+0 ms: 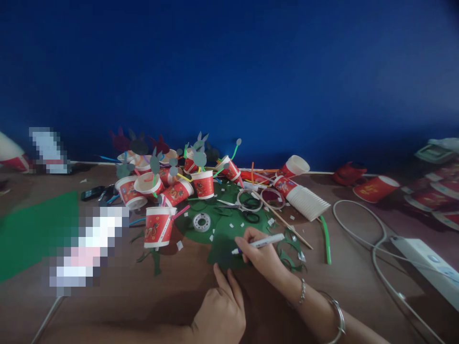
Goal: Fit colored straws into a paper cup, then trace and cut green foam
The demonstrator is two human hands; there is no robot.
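Note:
My right hand (264,260) grips a white marker pen (268,240), its tip low over a dark green piece of paper (220,248). My left hand (221,308) rests at the paper's near edge, two fingers stretched out onto it and the others curled under. Beyond the hands lie a white tape roll (201,222) and scissors (247,216) with dark handles, among small white scraps. Curled green paper offcuts (292,251) are beside my right wrist. A red paper cup (160,227) stands to the left, with a pink straw at its side.
Behind are several red cups with straws and paper animal shapes (155,162). A stack of nested cups (301,198) lies to the right, near a wooden stick (287,222) and green straw (326,239). Cables and a power strip (426,263) are far right; green paper (36,229) lies left.

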